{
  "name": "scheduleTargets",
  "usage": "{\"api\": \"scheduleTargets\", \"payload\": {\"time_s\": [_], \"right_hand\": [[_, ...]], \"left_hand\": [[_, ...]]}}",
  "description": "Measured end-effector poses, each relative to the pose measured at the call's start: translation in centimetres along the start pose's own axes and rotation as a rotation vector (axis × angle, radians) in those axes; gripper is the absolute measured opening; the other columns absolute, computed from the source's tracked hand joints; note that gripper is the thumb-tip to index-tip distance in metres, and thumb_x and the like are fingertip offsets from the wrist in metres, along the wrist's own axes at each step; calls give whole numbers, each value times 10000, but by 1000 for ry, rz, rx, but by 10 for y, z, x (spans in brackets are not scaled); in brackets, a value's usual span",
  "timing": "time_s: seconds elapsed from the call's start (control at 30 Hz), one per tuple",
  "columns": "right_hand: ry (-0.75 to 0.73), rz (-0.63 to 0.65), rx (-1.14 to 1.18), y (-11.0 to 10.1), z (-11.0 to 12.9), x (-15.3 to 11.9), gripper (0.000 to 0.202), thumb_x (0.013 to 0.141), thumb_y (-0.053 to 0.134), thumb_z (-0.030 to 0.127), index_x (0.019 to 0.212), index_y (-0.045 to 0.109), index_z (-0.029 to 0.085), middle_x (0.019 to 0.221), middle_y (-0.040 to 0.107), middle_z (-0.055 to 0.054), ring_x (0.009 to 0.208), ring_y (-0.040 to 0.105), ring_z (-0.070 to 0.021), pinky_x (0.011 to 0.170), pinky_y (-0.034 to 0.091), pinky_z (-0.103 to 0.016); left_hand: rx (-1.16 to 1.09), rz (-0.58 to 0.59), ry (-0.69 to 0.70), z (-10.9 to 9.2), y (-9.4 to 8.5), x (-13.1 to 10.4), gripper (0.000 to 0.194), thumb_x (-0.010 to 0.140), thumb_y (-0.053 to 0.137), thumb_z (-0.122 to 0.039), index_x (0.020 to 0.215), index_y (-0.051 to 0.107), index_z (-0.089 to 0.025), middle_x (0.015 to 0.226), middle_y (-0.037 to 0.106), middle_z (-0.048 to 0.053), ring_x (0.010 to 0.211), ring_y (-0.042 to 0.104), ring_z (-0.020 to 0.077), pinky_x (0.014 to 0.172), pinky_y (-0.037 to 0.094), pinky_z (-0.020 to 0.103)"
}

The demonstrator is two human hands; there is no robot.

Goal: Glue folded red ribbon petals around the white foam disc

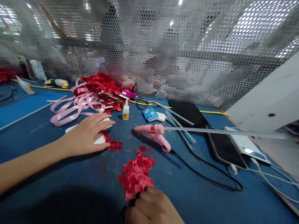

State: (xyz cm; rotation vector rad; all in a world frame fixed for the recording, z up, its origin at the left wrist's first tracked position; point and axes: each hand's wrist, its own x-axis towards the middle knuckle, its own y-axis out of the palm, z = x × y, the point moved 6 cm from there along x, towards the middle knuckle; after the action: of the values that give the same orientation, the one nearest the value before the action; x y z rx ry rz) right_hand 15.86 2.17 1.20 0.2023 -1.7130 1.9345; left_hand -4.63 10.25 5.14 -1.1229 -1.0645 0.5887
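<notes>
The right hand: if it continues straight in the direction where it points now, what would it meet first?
The right hand would probably meet the heap of red pieces first, as its near edge lies right before it; whether they already touch is hard to tell.

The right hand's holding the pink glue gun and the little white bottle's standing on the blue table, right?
Not quite: the head view shows the pink glue gun resting on the blue table, not held by the right hand. The little white bottle does stand there.
</notes>
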Motion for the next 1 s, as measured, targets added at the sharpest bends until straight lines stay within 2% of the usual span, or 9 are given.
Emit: {"api": "scheduleTargets", "payload": {"time_s": [0.1, 0.13, 0.23, 0.4, 0.57, 0.73, 0.87, 1.0], "right_hand": [[-11, 5, -6, 0, 1, 1, 304, 915, 411, 194, 640, 541, 183, 552, 557, 10, 511, 446, -109, 518, 314, -244], [-12, 4, -4, 0, 1, 1, 291, 906, 418, 183, 639, 535, 182, 554, 557, 11, 512, 447, -106, 523, 313, -241], [4, 6, -1, 0, 2, 2, 234, 859, 440, 144, 642, 518, 182, 564, 556, 10, 517, 446, -106, 530, 313, -242], [58, 92, -2, -1, 4, 4, 121, 775, 479, 112, 690, 511, 192, 635, 592, 3, 569, 469, -125, 554, 327, -246], [77, 188, -5, -5, 8, 7, 67, 765, 528, 146, 729, 501, 196, 706, 619, 2, 620, 504, -126, 597, 343, -235], [82, 193, -69, -5, 9, 7, 75, 774, 513, 140, 723, 495, 192, 704, 616, -1, 626, 513, -127, 604, 338, -239], [32, 226, -79, -3, 10, 6, 62, 778, 520, 167, 727, 494, 192, 695, 611, 1, 607, 505, -125, 579, 318, -239], [23, 233, -94, -4, 10, 6, 72, 778, 520, 173, 719, 485, 195, 673, 599, 11, 585, 486, -124, 559, 300, -242]], "left_hand": [[-9, 190, 123, 9, 5, -18, 694, 743, 622, -487, 1363, 388, -279, 1411, 441, 108, 1280, 406, 332, 1041, 301, 548], [-9, 204, 139, 12, 5, -24, 700, 754, 610, -495, 1376, 366, -287, 1408, 450, 100, 1282, 408, 326, 1064, 251, 563], [10, 166, 127, 18, 3, -35, 665, 791, 571, -481, 1381, 353, -265, 1362, 507, 99, 1261, 444, 295, 1095, 173, 557], [86, 73, 86, 27, -5, -35, 547, 801, 552, -422, 1304, 436, -243, 1275, 577, 112, 1193, 509, 282, 1082, 201, 541], [95, 7, -121, 47, -13, -33, 560, 793, 534, -464, 1290, 433, -228, 1241, 594, 124, 1167, 518, 321, 1061, 204, 568], [79, 23, -268, 57, -6, -29, 542, 824, 472, -486, 1280, 423, -195, 1229, 588, 156, 1130, 535, 334, 1003, 280, 583], [72, -2, -339, 54, -2, -25, 585, 798, 504, -504, 1281, 414, -186, 1230, 574, 168, 1116, 540, 346, 937, 380, 538], [166, -131, -270, 30, -12, -22, 598, 784, 532, -480, 1277, 433, -157, 1343, 466, 197, 1292, 350, 387, 1019, 276, 583]]}}
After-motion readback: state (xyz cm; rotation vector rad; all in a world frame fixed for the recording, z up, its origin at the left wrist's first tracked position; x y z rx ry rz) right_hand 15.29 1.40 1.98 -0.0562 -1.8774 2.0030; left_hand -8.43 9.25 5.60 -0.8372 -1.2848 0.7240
